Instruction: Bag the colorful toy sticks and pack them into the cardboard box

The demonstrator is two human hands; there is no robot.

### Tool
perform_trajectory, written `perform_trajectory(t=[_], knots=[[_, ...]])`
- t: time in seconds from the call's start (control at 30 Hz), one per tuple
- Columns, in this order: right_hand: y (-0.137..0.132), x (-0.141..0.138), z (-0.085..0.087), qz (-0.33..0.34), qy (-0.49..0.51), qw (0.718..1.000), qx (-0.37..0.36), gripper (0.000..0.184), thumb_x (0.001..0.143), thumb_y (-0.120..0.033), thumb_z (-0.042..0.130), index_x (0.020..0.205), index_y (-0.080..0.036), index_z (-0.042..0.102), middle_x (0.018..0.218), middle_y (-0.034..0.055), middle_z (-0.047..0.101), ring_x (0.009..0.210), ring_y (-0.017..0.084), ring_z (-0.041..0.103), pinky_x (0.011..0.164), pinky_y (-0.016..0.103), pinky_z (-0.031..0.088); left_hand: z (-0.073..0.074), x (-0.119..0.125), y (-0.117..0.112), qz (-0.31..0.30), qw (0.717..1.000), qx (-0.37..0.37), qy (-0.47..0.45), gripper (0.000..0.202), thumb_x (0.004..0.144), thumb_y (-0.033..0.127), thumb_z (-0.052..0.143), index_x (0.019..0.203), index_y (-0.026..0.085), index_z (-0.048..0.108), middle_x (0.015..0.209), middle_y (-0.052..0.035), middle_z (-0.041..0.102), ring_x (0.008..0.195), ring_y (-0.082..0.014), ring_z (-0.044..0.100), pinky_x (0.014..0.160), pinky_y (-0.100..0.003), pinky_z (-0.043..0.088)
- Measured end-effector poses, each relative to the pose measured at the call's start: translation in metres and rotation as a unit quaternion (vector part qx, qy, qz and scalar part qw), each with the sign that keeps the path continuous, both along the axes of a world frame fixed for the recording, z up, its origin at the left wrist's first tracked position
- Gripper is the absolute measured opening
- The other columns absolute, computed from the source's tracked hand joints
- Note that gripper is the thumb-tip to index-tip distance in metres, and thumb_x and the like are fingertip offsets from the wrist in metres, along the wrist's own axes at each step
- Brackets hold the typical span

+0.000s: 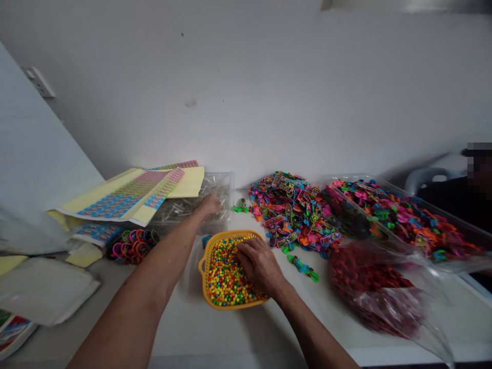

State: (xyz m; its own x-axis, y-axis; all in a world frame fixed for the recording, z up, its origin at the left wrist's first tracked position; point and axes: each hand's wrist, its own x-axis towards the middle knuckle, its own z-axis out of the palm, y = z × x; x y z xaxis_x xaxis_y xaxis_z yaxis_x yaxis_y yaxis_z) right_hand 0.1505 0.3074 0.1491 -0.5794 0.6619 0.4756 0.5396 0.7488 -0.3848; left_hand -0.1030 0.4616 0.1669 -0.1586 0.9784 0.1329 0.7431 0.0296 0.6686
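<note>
My left hand [209,205] reaches far forward into a clear plastic box [226,182] of small clear bags; its fingers curl down among them and what they hold is hidden. My right hand [258,264] rests knuckles-up in an orange basket [205,256] full of small multicoloured candy beads [226,279], fingers bent and dipped into the beads. A green toy skateboard [303,267] lies just right of the basket on the white table [215,328].
A heap of colourful mini skateboards [294,212] lies behind the basket. A clear tray [407,218] with more of them and a bag of red pieces [374,289] sit at right. Sticker sheets [130,195] and coloured rings [134,245] lie at left. Another person [478,169] is at the far right.
</note>
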Motion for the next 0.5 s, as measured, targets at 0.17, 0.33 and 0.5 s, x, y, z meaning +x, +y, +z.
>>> perform_trajectory(t=[0.17,0.33,0.5], knots=[[0.000,0.003,-0.005,-0.003,0.113,0.993,0.021,0.023,0.097,-0.021,0.057,0.118,-0.022,0.065,0.112,0.0098,0.068,0.106,0.026,0.060,0.095,0.043,0.049,0.024,-0.005,-0.022,-0.015,0.995,0.087,-0.046,0.020,0.075,0.023,0.063,0.085,0.010,0.074,0.076,-0.0056,0.070,0.072,-0.0175,0.061,0.064,-0.024,0.045],[-0.005,0.001,0.013,-0.036,0.279,0.959,-0.047,0.032,0.099,-0.032,0.055,0.130,-0.021,0.055,0.104,0.0077,0.065,0.085,0.018,0.062,0.078,0.033,0.052,0.045,0.002,-0.103,-0.056,0.981,0.135,-0.125,0.045,0.084,0.046,0.063,0.112,0.012,0.071,0.091,-0.0058,0.074,0.051,-0.0099,0.051,0.046,-0.021,0.041],[-0.020,-0.006,0.050,0.023,0.265,0.959,-0.093,0.055,0.094,-0.039,0.065,0.140,-0.020,0.044,0.073,-0.0052,0.052,0.061,0.011,0.049,0.058,0.024,0.041,0.044,0.033,-0.187,-0.187,0.959,0.161,-0.137,0.030,0.088,0.035,0.064,0.110,0.016,0.075,0.097,-0.0055,0.076,0.072,-0.0137,0.066,0.065,-0.022,0.053]])
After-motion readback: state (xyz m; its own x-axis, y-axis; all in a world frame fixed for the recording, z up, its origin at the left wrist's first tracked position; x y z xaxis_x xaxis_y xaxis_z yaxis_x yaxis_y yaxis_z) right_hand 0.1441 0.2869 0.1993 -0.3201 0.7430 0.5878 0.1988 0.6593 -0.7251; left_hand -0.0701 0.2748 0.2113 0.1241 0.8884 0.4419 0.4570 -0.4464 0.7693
